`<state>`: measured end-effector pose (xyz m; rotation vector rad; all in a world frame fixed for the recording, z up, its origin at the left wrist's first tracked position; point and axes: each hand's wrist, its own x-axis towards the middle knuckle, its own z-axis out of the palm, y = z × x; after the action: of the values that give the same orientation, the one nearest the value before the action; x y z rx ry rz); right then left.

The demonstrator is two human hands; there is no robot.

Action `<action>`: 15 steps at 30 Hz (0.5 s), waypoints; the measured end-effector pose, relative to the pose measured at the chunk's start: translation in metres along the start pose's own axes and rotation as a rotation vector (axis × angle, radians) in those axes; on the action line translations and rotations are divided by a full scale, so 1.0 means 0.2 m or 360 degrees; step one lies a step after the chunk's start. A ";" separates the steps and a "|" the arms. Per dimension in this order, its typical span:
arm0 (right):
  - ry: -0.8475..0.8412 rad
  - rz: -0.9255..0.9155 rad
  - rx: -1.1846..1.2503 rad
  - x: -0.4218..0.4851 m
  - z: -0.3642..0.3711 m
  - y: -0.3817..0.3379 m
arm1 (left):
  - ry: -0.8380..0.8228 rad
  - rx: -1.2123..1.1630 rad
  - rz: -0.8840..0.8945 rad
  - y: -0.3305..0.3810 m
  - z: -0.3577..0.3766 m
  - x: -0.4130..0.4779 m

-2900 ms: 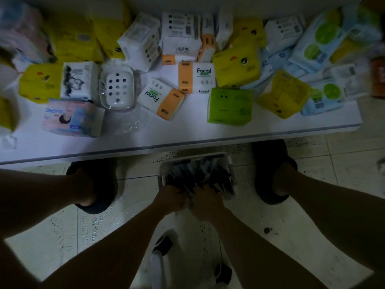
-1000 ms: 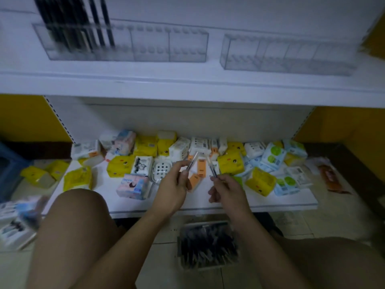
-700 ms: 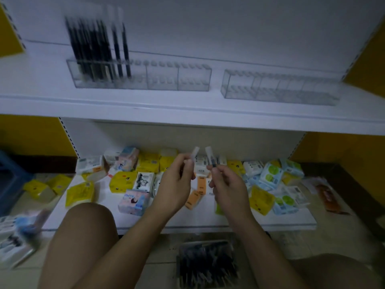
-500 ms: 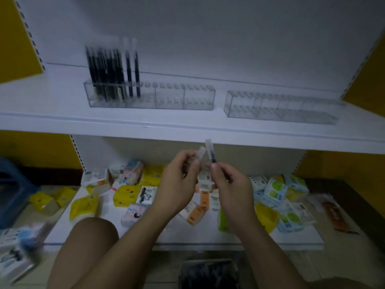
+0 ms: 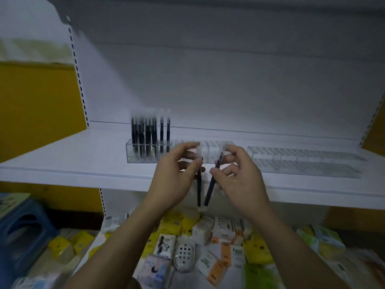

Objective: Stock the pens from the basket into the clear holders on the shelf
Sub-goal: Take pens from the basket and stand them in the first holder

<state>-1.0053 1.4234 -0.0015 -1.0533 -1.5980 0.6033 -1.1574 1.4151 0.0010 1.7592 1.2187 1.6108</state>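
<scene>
Pens [image 5: 199,190], two dark ones, hang in front of the shelf edge, one in each of my hands. My left hand [image 5: 175,176] pinches the left pen [image 5: 199,184] near its clear cap between thumb and fingers, and this pen hangs almost upright. My right hand [image 5: 241,176] pinches the right pen [image 5: 209,190] in the same way. It is tilted, so its lower end leans toward the other. The two lower ends sit just beside each other, and I cannot tell whether they touch.

Behind my hands, on the white shelf [image 5: 83,161], stands a long clear holder [image 5: 133,157]. A cluster of standing pens [image 5: 148,136] fills its left end, and my hands hide part of its right end. A second clear holder [image 5: 302,163] lies to its right, near but apart.

Below the shelf lie tissue packs [image 5: 256,255] in yellow, orange and green, with a white perforated dish [image 5: 184,255] among them. A blue stool [image 5: 23,232] sits at the far left. The view is dim and blurred.
</scene>
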 end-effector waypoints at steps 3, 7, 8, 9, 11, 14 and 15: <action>-0.0075 -0.0168 -0.0077 0.08 0.01 -0.11 | 0.0002 0.0080 0.0130 0.07 -0.10 0.08; -0.0070 -0.0321 -0.0172 0.20 0.07 -0.22 | 0.0060 0.0270 0.0230 0.13 -0.23 0.20; -0.0044 -0.0351 -0.0182 0.24 0.09 -0.23 | 0.0081 0.0326 0.0257 0.14 -0.26 0.23; -0.0026 -0.0376 -0.0183 0.27 0.11 -0.25 | 0.0108 0.0379 0.0281 0.15 -0.29 0.26; -0.0001 -0.0420 -0.0179 0.33 0.15 -0.28 | 0.0175 0.0443 0.0312 0.15 -0.34 0.32; 0.0040 -0.0482 -0.0184 0.42 0.22 -0.32 | 0.0251 0.0493 0.0365 0.14 -0.39 0.38; 0.0046 -0.0500 -0.0196 0.44 0.24 -0.33 | 0.0265 0.0513 0.0386 0.14 -0.41 0.41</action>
<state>-1.0751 1.4754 0.0822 -0.8703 -1.7475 0.2800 -1.2329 1.4508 0.0843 2.0719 1.4567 1.8087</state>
